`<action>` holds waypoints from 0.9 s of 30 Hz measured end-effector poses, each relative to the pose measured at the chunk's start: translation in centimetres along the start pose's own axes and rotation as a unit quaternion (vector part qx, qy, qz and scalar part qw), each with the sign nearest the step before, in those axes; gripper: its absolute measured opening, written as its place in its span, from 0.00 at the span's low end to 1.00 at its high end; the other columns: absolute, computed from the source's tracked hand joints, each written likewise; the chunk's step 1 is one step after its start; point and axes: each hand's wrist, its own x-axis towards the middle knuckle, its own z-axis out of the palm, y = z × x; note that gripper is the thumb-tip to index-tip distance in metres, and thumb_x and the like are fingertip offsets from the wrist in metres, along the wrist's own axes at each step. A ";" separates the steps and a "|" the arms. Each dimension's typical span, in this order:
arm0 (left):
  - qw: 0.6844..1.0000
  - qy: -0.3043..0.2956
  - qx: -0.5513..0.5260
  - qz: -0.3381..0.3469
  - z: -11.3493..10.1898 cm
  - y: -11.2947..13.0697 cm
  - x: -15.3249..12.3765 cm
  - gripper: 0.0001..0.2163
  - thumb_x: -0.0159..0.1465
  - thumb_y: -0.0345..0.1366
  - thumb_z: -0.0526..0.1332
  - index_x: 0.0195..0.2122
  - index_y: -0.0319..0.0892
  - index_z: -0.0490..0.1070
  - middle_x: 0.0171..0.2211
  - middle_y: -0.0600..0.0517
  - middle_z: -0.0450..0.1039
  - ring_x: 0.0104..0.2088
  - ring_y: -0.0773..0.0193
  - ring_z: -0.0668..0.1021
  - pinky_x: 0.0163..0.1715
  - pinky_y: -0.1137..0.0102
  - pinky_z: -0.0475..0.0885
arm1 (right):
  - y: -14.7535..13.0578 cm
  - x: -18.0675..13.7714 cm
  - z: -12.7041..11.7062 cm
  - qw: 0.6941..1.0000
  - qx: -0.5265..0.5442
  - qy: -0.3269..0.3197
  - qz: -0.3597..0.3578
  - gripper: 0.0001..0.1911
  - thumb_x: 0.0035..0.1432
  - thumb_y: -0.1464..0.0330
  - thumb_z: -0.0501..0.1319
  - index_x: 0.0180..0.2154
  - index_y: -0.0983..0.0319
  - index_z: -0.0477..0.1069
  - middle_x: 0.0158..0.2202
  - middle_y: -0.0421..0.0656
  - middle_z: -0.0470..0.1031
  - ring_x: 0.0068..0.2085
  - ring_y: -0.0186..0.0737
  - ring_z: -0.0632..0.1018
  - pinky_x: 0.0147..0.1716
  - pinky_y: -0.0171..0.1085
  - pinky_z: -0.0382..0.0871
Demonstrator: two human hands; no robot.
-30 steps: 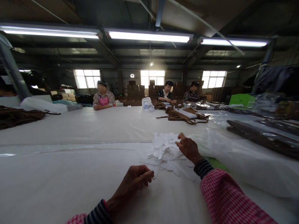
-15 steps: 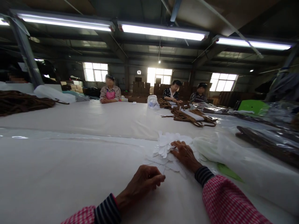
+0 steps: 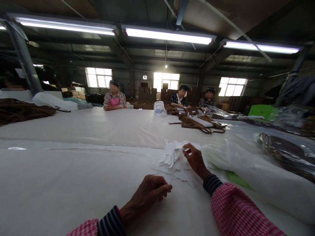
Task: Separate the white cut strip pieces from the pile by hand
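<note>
A heap of small white cut pieces (image 3: 173, 157) lies on the white table (image 3: 73, 183) in front of me. My right hand (image 3: 195, 160) rests on the right side of the heap and pinches one white piece between thumb and fingers, lifted slightly. My left hand (image 3: 150, 193) lies on the table just short of the heap, its fingers curled together in a loose pinch; what is in them, if anything, I cannot make out. Both arms wear pink checked sleeves over striped cuffs.
A clear plastic bag (image 3: 246, 170) with a green slip lies to the right of the heap. Dark bundles in plastic (image 3: 287, 154) sit at far right, brown cords (image 3: 197, 123) mid-table and at far left (image 3: 22, 111). Three seated people (image 3: 114, 98) work at the far edge.
My right hand has drawn back from the top of the heap and now lifts one white piece in a pinch. The left hand has barely moved. The view shifted a little.
</note>
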 end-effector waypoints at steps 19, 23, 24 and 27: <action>1.000 -0.007 0.017 -0.015 -0.2 -0.7 0.2 0.20 0.62 0.51 0.64 0.30 0.35 0.75 0.26 0.49 0.72 0.26 0.65 0.71 0.27 0.72 0.63 | -1.7 -1.1 -0.6 0.985 -0.054 -0.161 -0.028 0.26 0.42 0.79 0.56 0.45 0.58 0.73 0.48 0.41 0.71 0.49 0.45 0.69 0.49 0.42 0.62; 0.998 -0.019 0.058 -0.010 -0.4 -0.9 0.3 0.24 0.64 0.57 0.62 0.31 0.37 0.74 0.27 0.51 0.70 0.27 0.65 0.70 0.28 0.71 0.62 | -2.6 -1.0 -0.3 0.978 -0.077 -0.191 -0.021 0.30 0.42 0.80 0.57 0.50 0.60 0.73 0.50 0.44 0.69 0.50 0.45 0.69 0.52 0.43 0.63; 0.997 -0.025 0.075 -0.009 -0.5 -1.2 0.4 0.25 0.64 0.59 0.61 0.30 0.38 0.73 0.26 0.51 0.69 0.28 0.65 0.69 0.29 0.71 0.62 | -2.7 -0.9 -0.3 0.977 -0.083 -0.197 -0.016 0.30 0.43 0.79 0.59 0.50 0.59 0.73 0.51 0.43 0.70 0.50 0.46 0.69 0.53 0.43 0.64; 0.994 -0.037 0.101 -0.033 -1.4 -3.5 1.5 0.28 0.61 0.66 0.60 0.28 0.42 0.72 0.25 0.53 0.67 0.28 0.64 0.67 0.30 0.70 0.62 | -2.8 -0.4 -0.3 0.972 -0.100 -0.213 -0.007 0.28 0.46 0.74 0.66 0.51 0.55 0.74 0.52 0.41 0.70 0.52 0.46 0.70 0.53 0.43 0.66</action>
